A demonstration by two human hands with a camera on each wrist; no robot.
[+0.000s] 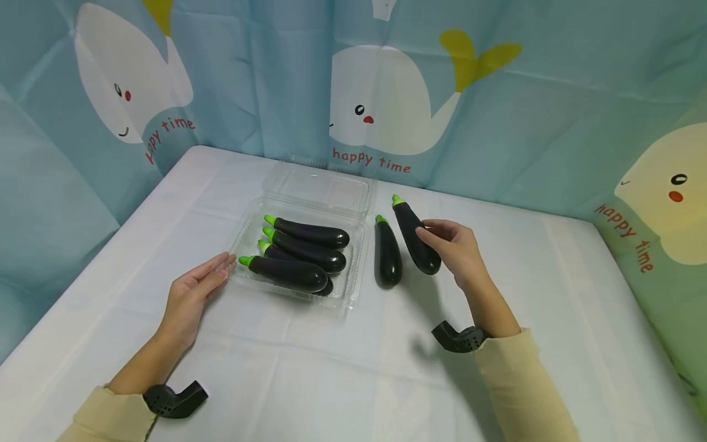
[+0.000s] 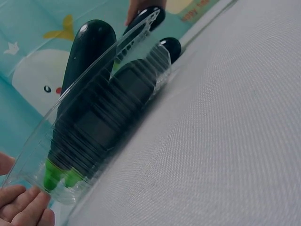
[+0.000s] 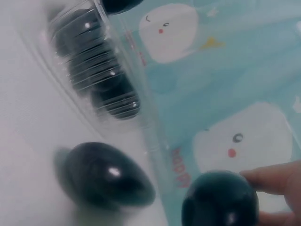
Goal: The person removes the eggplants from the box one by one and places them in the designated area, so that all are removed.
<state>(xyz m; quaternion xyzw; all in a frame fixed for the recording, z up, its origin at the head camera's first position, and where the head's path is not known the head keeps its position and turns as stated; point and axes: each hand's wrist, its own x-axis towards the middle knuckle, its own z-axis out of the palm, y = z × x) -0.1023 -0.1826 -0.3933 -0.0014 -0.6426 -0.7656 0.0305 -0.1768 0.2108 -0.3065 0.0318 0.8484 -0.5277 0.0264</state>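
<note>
My right hand (image 1: 455,248) pinches a toy eggplant (image 1: 417,238) between thumb and fingers. Its green stem points to the back and its shadow falls on the tabletop. Just left of it another eggplant (image 1: 389,253) lies on the white cloth. A clear plastic box (image 1: 353,294), lid folded back, contains several eggplants with stems to the left; the front eggplant (image 1: 287,274) rests on top of others. At the box's left edge is my left hand (image 1: 190,294). In the left wrist view its fingers (image 2: 28,207) and thumb hold the rim from both sides.
The transparent lid (image 1: 320,187) lies behind the box, close to the blue whale-print curtain (image 1: 287,80). That curtain runs along the back and both sides of the white table (image 1: 309,380). Each wrist wears a black camera mount (image 1: 458,337).
</note>
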